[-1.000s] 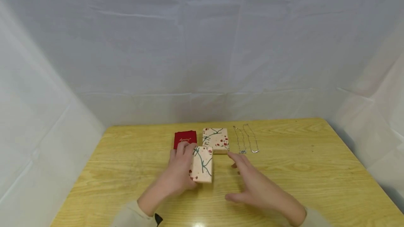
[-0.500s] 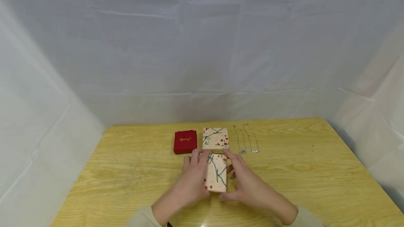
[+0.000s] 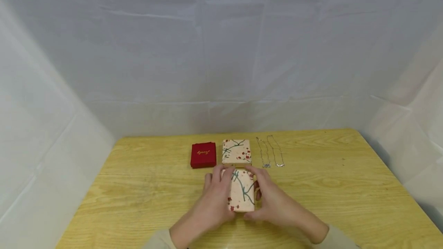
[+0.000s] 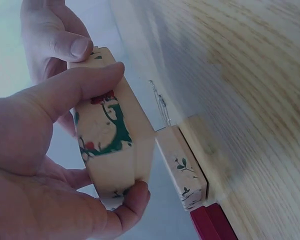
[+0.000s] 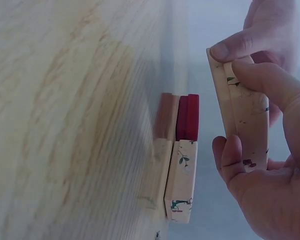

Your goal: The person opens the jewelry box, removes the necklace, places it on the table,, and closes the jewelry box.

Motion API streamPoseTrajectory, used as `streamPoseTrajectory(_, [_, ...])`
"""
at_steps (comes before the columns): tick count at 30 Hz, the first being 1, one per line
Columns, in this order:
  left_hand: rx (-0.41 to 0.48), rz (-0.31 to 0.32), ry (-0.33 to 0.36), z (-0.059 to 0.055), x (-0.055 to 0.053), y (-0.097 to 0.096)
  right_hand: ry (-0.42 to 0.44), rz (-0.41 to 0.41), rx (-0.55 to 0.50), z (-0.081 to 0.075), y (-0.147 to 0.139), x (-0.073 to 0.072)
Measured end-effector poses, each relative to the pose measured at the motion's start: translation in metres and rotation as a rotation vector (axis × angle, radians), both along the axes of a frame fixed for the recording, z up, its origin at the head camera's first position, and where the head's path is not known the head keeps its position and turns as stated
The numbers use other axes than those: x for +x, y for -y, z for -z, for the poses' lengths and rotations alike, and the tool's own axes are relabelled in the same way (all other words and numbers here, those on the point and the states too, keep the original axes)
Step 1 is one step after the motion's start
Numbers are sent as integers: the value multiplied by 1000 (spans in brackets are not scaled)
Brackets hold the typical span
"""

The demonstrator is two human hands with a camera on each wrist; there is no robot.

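Note:
A cream cardboard gift box (image 3: pixel 243 192) with green branches and red blossoms is held up off the table between both hands. My left hand (image 3: pixel 217 200) grips its left side, thumb at the near end and fingers at the far end. On the opposite side my right hand (image 3: pixel 275 200) grips the box likewise. The left wrist view shows the box's side (image 4: pixel 107 130) with a seam between lid and base, the lid on. What the box contains is hidden. Just beyond it, a second patterned box (image 3: pixel 236 151) lies on the table.
A red box (image 3: pixel 203 155) with gold script lies left of the second patterned box. To its right, two silver chain necklaces (image 3: pixel 275 152) are laid out lengthwise. The wooden table (image 3: pixel 145 187) ends at white cloth walls (image 3: pixel 221 68) at the back and sides.
My left hand has carried the patterned box rightward and slightly nearer, away from the red box. My right hand, apart from the box at first, has closed in and taken hold of it.

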State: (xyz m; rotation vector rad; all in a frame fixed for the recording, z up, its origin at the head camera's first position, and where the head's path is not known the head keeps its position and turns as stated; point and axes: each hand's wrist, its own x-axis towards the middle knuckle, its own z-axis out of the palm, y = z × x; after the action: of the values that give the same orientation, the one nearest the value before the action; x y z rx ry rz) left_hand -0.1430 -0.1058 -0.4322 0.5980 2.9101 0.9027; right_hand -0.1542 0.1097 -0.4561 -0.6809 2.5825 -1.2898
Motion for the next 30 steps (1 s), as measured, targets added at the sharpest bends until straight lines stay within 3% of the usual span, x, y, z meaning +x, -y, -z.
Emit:
streamPoseTrajectory(10, [67,44,29,1,0,6,47,-55,-31,-8,-19,-6])
streamPoseTrajectory(22, [135,108,42,7,-2,17,84,-147,-89,-7,-36,-15])
streamPoseTrajectory(30, [165,159,24,12,-3,24,110,-200,-126,-9,-40,-16])
